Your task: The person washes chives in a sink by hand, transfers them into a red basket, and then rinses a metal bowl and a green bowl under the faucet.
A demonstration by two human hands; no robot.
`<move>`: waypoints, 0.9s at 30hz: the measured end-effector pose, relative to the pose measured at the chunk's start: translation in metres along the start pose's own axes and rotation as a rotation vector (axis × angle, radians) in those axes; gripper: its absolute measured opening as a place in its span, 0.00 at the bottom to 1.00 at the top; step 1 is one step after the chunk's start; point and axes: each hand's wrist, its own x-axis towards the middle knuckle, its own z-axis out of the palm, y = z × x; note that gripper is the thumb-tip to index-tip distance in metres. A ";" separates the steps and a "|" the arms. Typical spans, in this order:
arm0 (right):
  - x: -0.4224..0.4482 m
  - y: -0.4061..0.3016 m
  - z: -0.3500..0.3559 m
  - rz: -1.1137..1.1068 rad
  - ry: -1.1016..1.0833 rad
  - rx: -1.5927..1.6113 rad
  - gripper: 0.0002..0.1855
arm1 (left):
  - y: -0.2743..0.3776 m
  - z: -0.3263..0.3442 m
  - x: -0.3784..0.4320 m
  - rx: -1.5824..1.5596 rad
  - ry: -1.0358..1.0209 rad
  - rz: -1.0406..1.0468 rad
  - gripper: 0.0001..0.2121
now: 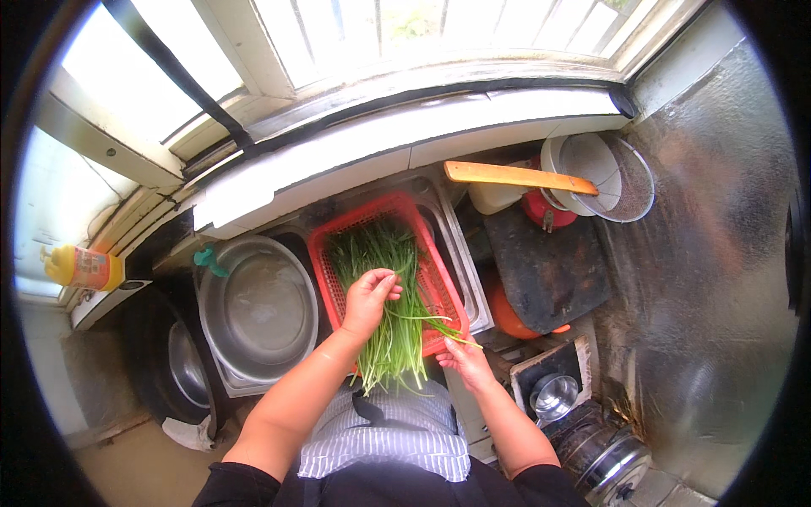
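Observation:
A heap of long green leafy stalks that look like garlic chives (393,336) lies in a red plastic basket (443,279). The pale stem ends hang over the basket's near edge. Above the heap, my left hand (372,299) has its fingers curled, with a green blade at the thumb and fingertips. At the basket's near right corner, my right hand (467,362) pinches a few loose stalks (451,328) between thumb and fingers; their pale ends point right. The basket rests over a stainless steel sink (466,266).
Left of the basket sits a large metal basin (263,310) with a green cloth-like item (209,258) on its rim. To the right are a dark board (551,272), a wooden handle (519,176), a mesh strainer (624,184) and a small metal pot (554,396). A yellow bottle (85,267) stands far left.

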 end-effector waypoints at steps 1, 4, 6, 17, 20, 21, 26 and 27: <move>0.000 0.000 0.000 0.000 -0.006 0.002 0.21 | 0.002 0.000 0.000 -0.064 -0.023 -0.031 0.08; 0.001 0.003 0.004 0.020 0.028 -0.007 0.19 | 0.000 -0.007 0.001 0.015 -0.019 -0.093 0.08; 0.006 0.005 0.003 0.031 0.038 -0.026 0.18 | 0.005 -0.010 0.001 0.083 -0.018 -0.103 0.09; 0.018 0.007 0.014 0.096 0.058 0.043 0.14 | 0.095 -0.049 -0.034 0.070 0.195 0.337 0.09; 0.016 0.008 0.017 0.050 0.113 0.082 0.14 | 0.100 -0.084 -0.047 0.117 0.340 0.357 0.09; 0.013 0.010 0.016 0.022 0.112 0.092 0.13 | 0.092 -0.100 -0.052 0.151 0.380 0.362 0.09; -0.007 0.006 0.004 -0.076 0.139 0.121 0.11 | 0.009 -0.161 -0.086 0.568 0.288 0.096 0.12; -0.012 0.003 0.001 -0.100 0.150 0.117 0.11 | 0.005 -0.157 -0.090 0.683 0.191 0.074 0.13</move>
